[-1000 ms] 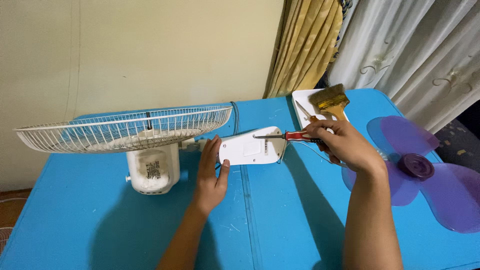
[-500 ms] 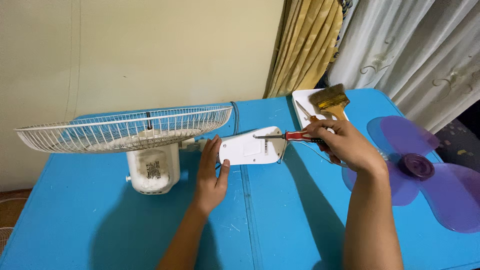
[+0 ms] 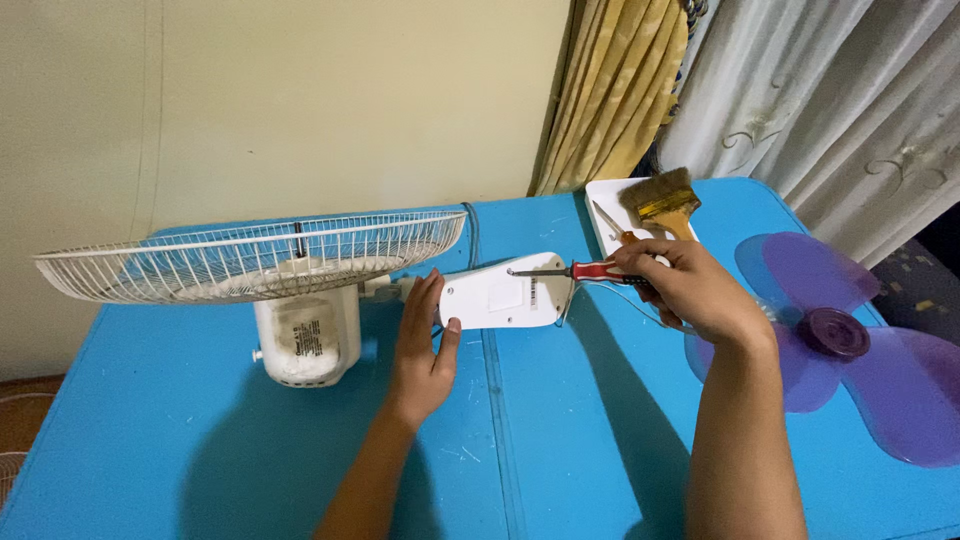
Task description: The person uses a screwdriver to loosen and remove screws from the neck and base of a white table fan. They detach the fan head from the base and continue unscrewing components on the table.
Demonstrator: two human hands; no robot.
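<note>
A white fan lies on the blue table, its wire guard facing up over the motor housing. The fan's flat white base sticks out to the right. My left hand rests flat against the base's left end, fingers apart, steadying it. My right hand grips a red-handled screwdriver, held level with its tip on the upper part of the base.
A purple fan blade lies at the table's right side. At the back right, a white tray holds a paintbrush and a small tool. Curtains hang behind; a wall stands at the far edge.
</note>
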